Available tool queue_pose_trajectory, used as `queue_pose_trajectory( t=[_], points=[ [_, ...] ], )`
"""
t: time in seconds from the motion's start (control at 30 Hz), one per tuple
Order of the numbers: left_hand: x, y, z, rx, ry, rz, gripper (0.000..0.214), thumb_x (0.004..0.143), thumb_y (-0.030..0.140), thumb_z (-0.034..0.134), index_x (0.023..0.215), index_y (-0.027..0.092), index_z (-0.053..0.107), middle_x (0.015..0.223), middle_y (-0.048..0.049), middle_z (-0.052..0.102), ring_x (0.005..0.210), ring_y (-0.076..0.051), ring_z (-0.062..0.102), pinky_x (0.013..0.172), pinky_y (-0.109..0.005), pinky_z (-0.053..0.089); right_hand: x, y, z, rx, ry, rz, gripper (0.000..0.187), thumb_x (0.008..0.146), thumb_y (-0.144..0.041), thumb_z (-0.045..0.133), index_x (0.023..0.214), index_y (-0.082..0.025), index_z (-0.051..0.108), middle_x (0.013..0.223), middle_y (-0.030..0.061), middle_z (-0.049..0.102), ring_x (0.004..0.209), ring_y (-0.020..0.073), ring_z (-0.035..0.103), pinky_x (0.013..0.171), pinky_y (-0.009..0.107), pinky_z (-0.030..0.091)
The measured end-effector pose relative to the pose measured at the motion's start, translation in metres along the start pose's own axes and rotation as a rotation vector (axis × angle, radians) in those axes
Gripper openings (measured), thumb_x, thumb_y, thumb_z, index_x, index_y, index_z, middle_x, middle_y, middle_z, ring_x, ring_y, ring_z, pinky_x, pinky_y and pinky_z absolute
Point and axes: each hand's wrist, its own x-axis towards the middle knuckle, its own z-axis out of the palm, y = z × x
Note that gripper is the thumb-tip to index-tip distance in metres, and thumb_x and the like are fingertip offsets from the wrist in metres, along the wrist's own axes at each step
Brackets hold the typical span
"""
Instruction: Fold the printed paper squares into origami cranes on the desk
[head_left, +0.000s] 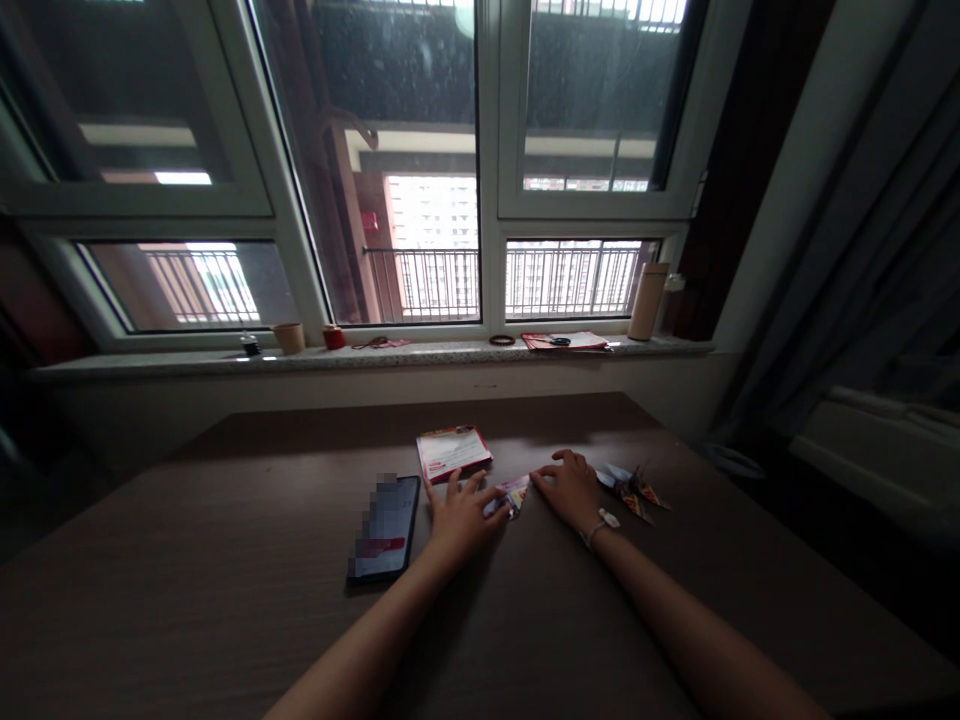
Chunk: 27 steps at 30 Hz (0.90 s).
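My left hand [459, 515] lies on the brown table [225, 560] with its fingers spread, the thumb and fingertips pressing on a small folded piece of patterned paper [512, 494]. My right hand [570, 487] rests palm down just right of it, its fingertips touching the same paper. A band is on my right wrist. Folded paper figures [634, 490] lie to the right of my right hand.
A dark phone [385, 527] lies left of my left hand. A red and white paper pack [453, 451] sits beyond the hands. The window sill [450, 355] holds cups, a tall tube [647, 301], a ring and papers. A curtain hangs at right.
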Motion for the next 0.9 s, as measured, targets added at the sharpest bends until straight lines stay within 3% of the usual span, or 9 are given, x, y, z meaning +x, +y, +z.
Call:
queue_pose_trajectory(
  t=[0.33, 0.9],
  points=[
    [-0.0002, 0.0007, 0.0002, -0.013, -0.002, -0.008, 0.035, 0.085, 0.062, 0.049, 0.113, 0.048, 0.065, 0.145, 0.0031, 0.049, 0.139, -0.041, 0.025, 0.104, -0.077, -0.003, 0.0032, -0.0101, -0.0045, -0.025, -0.010, -0.003, 0.020, 0.082, -0.045, 0.063, 0.086, -0.033, 0.078, 0.125, 0.0076, 0.054, 0.121, 0.0285, 0.041, 0.106, 0.052, 0.022],
    [-0.0012, 0.0018, -0.0001, 0.007, -0.010, -0.022, 0.037, 0.086, 0.061, 0.047, 0.116, 0.047, 0.064, 0.147, 0.0019, 0.047, 0.140, -0.040, 0.026, 0.104, -0.078, -0.004, -0.0024, -0.0101, -0.0084, -0.052, -0.181, -0.052, 0.046, 0.075, -0.063, 0.060, 0.105, -0.031, 0.072, 0.137, 0.0077, 0.047, 0.127, 0.0326, 0.037, 0.109, 0.059, 0.015]
  ],
)
